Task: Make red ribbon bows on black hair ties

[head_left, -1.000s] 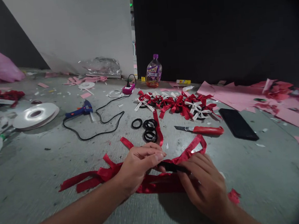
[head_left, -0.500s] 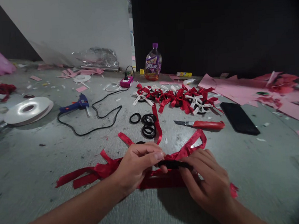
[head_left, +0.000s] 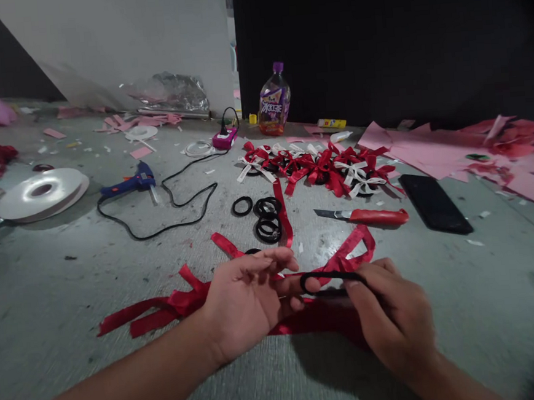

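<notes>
Pinching the right end of a black hair tie between thumb and fingers of the right hand, band stretched flat into a long loop just above the floor. Left hand half open, palm up, fingers loosely extended, thumb tip at the band's left end; hard to tell whether gripping or only touching. Directly beneath both hands, a tangle of red ribbon, tails trailing left and one loop rising to the right, apparently not yet tied to the band.

Just beyond, four spare hair ties, bare, beside a loose ribbon strip. Further out, a heap of finished red and white bows on black bands. Judging by that: many pieces done, this one barely begun, several bands left.

To the right, a red-handled utility knife, a dark phone and pink paper sheets. To the left, a blue glue gun with black cord and a white ribbon spool. At the wall, a purple-capped bottle.
</notes>
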Demonstrator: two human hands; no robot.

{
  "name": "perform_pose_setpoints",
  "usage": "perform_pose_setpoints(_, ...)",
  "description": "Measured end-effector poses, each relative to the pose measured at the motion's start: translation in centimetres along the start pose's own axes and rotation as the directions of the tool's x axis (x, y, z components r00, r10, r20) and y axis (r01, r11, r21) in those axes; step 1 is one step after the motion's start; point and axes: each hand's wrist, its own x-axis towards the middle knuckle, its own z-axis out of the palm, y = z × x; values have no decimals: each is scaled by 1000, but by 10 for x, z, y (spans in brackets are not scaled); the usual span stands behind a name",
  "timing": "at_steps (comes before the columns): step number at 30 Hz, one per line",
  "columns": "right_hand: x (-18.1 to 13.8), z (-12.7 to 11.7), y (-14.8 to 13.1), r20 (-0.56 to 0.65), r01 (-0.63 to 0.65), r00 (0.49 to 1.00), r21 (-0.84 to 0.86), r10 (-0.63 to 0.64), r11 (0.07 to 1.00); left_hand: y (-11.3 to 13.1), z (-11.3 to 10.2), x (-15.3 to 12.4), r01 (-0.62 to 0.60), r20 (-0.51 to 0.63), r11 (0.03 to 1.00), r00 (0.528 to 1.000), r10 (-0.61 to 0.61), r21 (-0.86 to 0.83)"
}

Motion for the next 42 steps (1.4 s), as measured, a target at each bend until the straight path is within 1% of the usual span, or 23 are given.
perform_pose_setpoints(3, 6, -5, 8, -64, -85, 995, -55, 82, 995, 7, -1, 1, -27, 4, 1000, 1000, 27, -9)
perform_pose_setpoints(6, 16, -18, 28, -153, -141, 981, -153, 117, 978, 20, -5, 2, -87, 15, 996, 996, 87, 21)
perform_pose_setpoints(9, 27, -36, 53, -237, -255, 951, -236, 200, 938, 36, -6, 3, -158, 15, 984, 987, 157, 77)
perform_pose_setpoints(11, 33, -45, 64, -270, -328, 927, -244, 261, 913, 42, -4, 4, -195, 14, 975, 981, 194, 110)
perform_pose_setpoints(12, 34, -47, 66, -272, -340, 923, -242, 272, 909, 43, -3, 5, -201, 12, 971, 980, 201, 129)
perform_pose_setpoints(14, 34, -46, 61, -248, -296, 939, -228, 239, 928, 38, -1, 8, -192, 4, 966, 981, 194, 171)
perform_pose_setpoints(17, 25, -32, 36, -125, -100, 989, -174, 79, 980, 19, 1, 12, -132, -5, 959, 991, 137, 251)
perform_pose_setpoints(18, 21, -26, 26, -70, -32, 997, -152, 21, 988, 12, 0, 13, -107, 0, 952, 994, 112, 286)
perform_pose_setpoints(19, 18, -20, 17, -31, 34, 999, -130, -39, 991, 5, -1, 13, -87, 9, 941, 996, 89, 327)
perform_pose_setpoints(21, 11, -12, 2, -4, 126, 992, -113, -127, 986, -5, -3, 12, -70, 32, 906, 998, 62, 418)
perform_pose_setpoints(24, 5, -7, -4, 1, 175, 984, -91, -175, 980, -9, -6, 8, -104, 97, 834, 993, 61, 541)
perform_pose_setpoints(28, 3, -5, 1, 4, 270, 963, -117, -271, 956, -7, -3, 0, -145, 142, 713, 988, 65, 686)
perform_pose_setpoints(31, 2, -1, 2, 40, 358, 934, -168, -356, 919, -10, 0, -4, -180, 162, 643, 983, 88, 744)
perform_pose_setpoints(34, 1, 1, 1, 72, 399, 917, -219, -393, 890, -15, 0, -6, -202, 170, 635, 979, 112, 746)
perform_pose_setpoints(36, 4, -4, 6, 90, 422, 905, -290, -415, 859, -13, -2, -4, -229, 173, 644, 973, 150, 730)
perform_pose_setpoints(38, 11, -17, 20, 111, 438, 894, -420, -434, 795, -3, -4, -1, -301, 191, 660, 953, 234, 689)
perform_pose_setpoints(39, 16, -26, 30, 113, 428, 894, -502, -434, 752, 4, -6, 0, -350, 204, 667, 935, 290, 658)
perform_pose_setpoints(40, 22, -36, 40, 100, 392, 905, -578, -414, 716, 11, -7, 2, -405, 219, 670, 912, 348, 622)
perform_pose_setpoints(41, 27, -44, 51, 47, 331, 918, -636, -393, 697, 18, -8, 4, -457, 234, 670, 886, 399, 585)
perform_pose_setpoints(42, 30, -51, 59, 25, 294, 924, -683, -381, 669, 24, -8, 5, -498, 253, 669, 864, 435, 551)
